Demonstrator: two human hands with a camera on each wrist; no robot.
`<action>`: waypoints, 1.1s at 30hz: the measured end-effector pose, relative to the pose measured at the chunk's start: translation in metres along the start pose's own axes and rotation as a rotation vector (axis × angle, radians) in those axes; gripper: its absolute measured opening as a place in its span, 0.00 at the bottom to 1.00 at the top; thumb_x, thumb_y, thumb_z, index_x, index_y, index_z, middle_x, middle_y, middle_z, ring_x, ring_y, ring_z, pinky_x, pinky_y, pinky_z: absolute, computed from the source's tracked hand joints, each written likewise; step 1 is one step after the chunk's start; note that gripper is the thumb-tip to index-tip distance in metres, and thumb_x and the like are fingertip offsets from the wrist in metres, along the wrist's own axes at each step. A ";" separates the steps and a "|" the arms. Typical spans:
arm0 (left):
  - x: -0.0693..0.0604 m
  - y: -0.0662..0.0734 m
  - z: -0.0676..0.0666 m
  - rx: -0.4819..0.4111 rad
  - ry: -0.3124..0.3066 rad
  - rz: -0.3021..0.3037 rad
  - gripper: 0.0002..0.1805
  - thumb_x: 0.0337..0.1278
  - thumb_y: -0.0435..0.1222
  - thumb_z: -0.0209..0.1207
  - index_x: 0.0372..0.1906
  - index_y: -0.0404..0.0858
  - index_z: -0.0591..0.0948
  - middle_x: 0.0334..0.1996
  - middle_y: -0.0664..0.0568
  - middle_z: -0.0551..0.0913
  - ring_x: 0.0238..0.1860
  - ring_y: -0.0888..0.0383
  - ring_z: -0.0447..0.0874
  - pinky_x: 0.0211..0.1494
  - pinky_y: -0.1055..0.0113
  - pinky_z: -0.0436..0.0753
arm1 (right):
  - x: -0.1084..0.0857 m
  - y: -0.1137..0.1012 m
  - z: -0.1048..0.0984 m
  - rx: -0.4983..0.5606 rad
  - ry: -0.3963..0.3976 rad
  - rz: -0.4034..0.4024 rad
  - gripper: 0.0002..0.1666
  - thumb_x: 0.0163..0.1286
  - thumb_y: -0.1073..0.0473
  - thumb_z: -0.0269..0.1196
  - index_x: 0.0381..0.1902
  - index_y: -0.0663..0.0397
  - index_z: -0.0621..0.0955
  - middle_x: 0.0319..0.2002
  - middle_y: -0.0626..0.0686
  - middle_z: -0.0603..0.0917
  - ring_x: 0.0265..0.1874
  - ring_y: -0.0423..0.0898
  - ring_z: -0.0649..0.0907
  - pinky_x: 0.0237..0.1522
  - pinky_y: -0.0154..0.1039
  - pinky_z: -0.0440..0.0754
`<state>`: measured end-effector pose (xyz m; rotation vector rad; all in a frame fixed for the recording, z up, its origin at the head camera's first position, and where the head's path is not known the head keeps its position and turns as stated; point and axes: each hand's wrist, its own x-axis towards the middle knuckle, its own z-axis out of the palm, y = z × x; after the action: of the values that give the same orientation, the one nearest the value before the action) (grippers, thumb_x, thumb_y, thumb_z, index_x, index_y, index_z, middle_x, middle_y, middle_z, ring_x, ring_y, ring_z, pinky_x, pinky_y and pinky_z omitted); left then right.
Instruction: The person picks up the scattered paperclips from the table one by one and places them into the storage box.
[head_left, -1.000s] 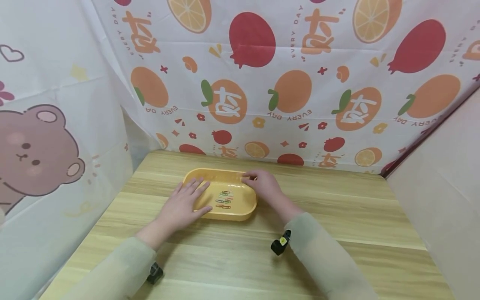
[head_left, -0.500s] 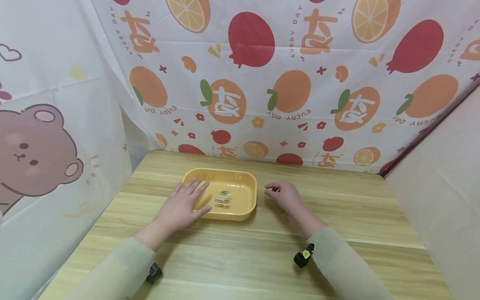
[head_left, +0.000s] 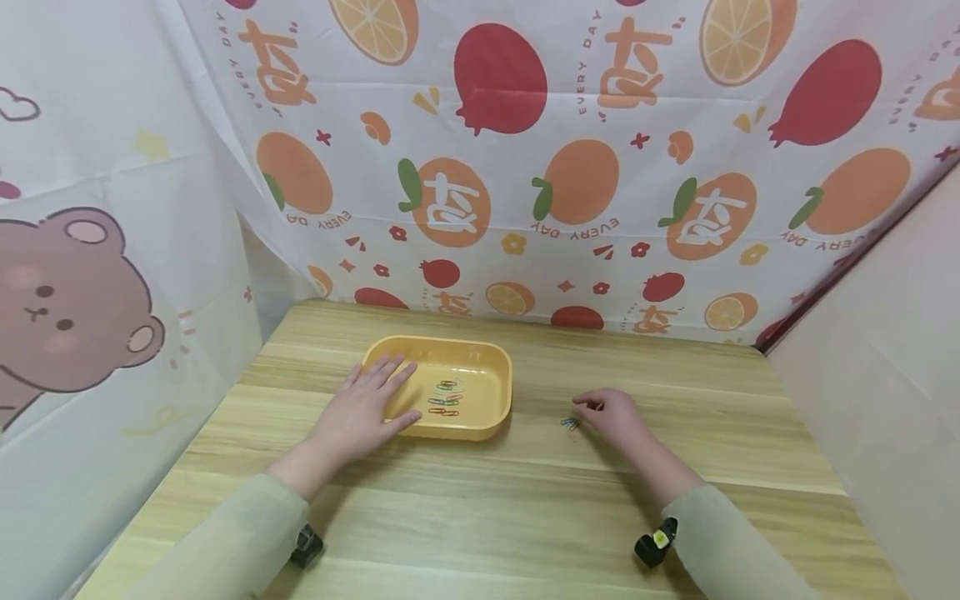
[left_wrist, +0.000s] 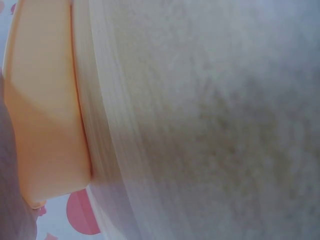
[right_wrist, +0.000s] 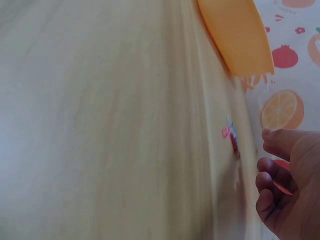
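Note:
My left hand (head_left: 360, 417) lies over the left side of a yellow tray (head_left: 491, 427), fingers spread and fairly straight across its rim. Inside the tray, right of that hand, lie several coloured paper clips (head_left: 446, 402). On the table to the right of the tray is a small group of paper clips (head_left: 570, 423), blurred in the right wrist view. Just beside and above this group hovers my right hand (head_left: 611, 417), thumb and forefinger close together, the other fingers loosely curled. Nothing shows between its fingertips in the right wrist view.
The wooden table (head_left: 465, 517) runs back to a fruit-printed cloth (head_left: 517, 192). A bear-printed cloth (head_left: 67, 317) closes off the left side, and a plain pale panel (head_left: 877, 358) the right. Each sleeve carries a small black camera (head_left: 652, 546) at the wrist.
My right hand has moved from the tray's right rim rightward and nearer to me, to the paper clips on the table, which now show more plainly. The left hand stays at the tray.

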<state>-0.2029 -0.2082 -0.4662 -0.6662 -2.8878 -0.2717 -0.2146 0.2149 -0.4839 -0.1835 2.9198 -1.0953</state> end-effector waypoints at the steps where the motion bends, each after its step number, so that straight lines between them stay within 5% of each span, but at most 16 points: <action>1: 0.000 0.000 0.000 0.000 0.004 0.001 0.46 0.63 0.69 0.47 0.78 0.48 0.58 0.77 0.46 0.56 0.77 0.43 0.50 0.76 0.40 0.44 | -0.001 0.004 0.000 -0.006 0.003 -0.007 0.11 0.66 0.56 0.69 0.43 0.53 0.89 0.36 0.48 0.86 0.33 0.42 0.79 0.36 0.39 0.78; 17: -0.001 -0.001 -0.001 -0.004 -0.008 -0.007 0.47 0.62 0.71 0.43 0.79 0.49 0.57 0.77 0.46 0.56 0.77 0.43 0.50 0.77 0.41 0.43 | -0.010 0.021 -0.003 -0.091 -0.070 -0.075 0.08 0.64 0.52 0.70 0.41 0.43 0.89 0.35 0.43 0.85 0.36 0.39 0.80 0.42 0.41 0.80; 24: 0.000 0.000 -0.002 -0.017 -0.002 -0.001 0.45 0.63 0.66 0.51 0.78 0.48 0.58 0.77 0.45 0.56 0.77 0.42 0.50 0.76 0.40 0.44 | -0.010 0.019 -0.004 -0.172 -0.092 -0.131 0.10 0.64 0.50 0.70 0.43 0.42 0.89 0.35 0.40 0.83 0.36 0.38 0.80 0.42 0.42 0.81; 33: 0.000 -0.001 0.000 -0.004 0.002 0.009 0.48 0.62 0.72 0.41 0.79 0.49 0.57 0.77 0.46 0.56 0.77 0.43 0.50 0.76 0.40 0.44 | -0.007 0.019 -0.003 -0.197 -0.098 -0.135 0.11 0.65 0.51 0.70 0.44 0.44 0.89 0.34 0.40 0.82 0.36 0.39 0.80 0.42 0.42 0.81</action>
<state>-0.2035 -0.2091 -0.4658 -0.6785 -2.8831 -0.2761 -0.2101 0.2315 -0.4945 -0.4302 2.9591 -0.7849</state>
